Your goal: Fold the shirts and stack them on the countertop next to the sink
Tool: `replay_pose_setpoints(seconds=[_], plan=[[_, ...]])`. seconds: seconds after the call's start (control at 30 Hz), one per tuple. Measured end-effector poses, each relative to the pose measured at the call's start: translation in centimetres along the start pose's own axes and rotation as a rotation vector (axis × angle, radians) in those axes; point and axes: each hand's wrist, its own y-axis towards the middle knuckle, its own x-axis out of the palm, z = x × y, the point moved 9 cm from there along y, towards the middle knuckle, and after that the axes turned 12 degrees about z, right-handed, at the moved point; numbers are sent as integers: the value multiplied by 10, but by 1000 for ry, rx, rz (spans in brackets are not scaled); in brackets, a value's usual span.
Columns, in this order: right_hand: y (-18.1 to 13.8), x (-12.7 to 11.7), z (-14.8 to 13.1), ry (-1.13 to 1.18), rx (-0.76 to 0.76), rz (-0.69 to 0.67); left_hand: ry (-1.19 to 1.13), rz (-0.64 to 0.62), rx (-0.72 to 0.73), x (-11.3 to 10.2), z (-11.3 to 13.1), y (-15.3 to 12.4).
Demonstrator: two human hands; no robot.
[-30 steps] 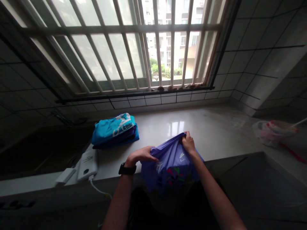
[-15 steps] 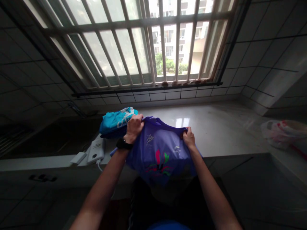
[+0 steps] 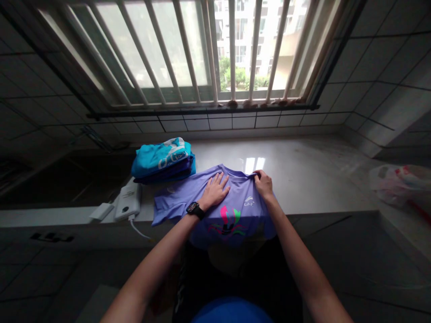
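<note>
A purple T-shirt [image 3: 235, 204] with a pink and green print lies spread on the pale counter [image 3: 303, 175], its lower part hanging over the front edge. My left hand [image 3: 214, 190], a black watch on its wrist, lies flat on the shirt's chest with fingers spread. My right hand [image 3: 263, 184] pinches the shirt at its right shoulder near the collar. To the left, a stack of folded turquoise and dark blue clothes [image 3: 163, 159] rests on the counter.
A white power bank [image 3: 128, 204] with a cable and a small white block [image 3: 101, 211] lie at the counter's left front. A plastic bag [image 3: 397, 181] sits at the far right. A dark sink area is at the left, a barred window behind.
The shirt, held bunched a second ago and then lifted open, now lies laid out on the counter. My left hand let go and pressed flat on it.
</note>
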Motion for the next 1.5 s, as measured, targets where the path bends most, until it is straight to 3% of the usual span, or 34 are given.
replay_pose_setpoints(seconds=[0.13, 0.23, 0.33, 0.43, 0.53, 0.7, 0.83, 0.93, 1.13, 1.2, 1.5], plan=[[38, 17, -14, -20, -96, -170, 21, 7, -81, 0, -10, 32], [52, 25, -32, -63, -174, -226, 36, 15, -152, 2, -15, 53], [36, 34, -38, -210, -221, -282, 30, 40, -174, 5, -19, 63], [6, 35, -18, -387, -137, -303, 18, 58, -166, 9, -22, 65], [-12, 29, -7, -478, -174, -254, 9, 58, -165, 14, -25, 67], [-5, 31, -8, -498, -210, -239, -25, 46, -189, 13, -27, 81], [10, 32, -9, -518, -216, -295, -97, -73, -142, 7, -27, 92], [17, 31, -8, -505, -244, -312, -100, -102, -127, -3, -35, 80], [17, 32, -1, -495, -272, -279, 70, 4, -273, -8, -64, 7], [17, 34, 1, -492, -281, -272, 83, 34, -276, -6, -65, -4], [22, 35, -1, -506, -276, -246, 58, 54, -250, -5, -64, 32]])
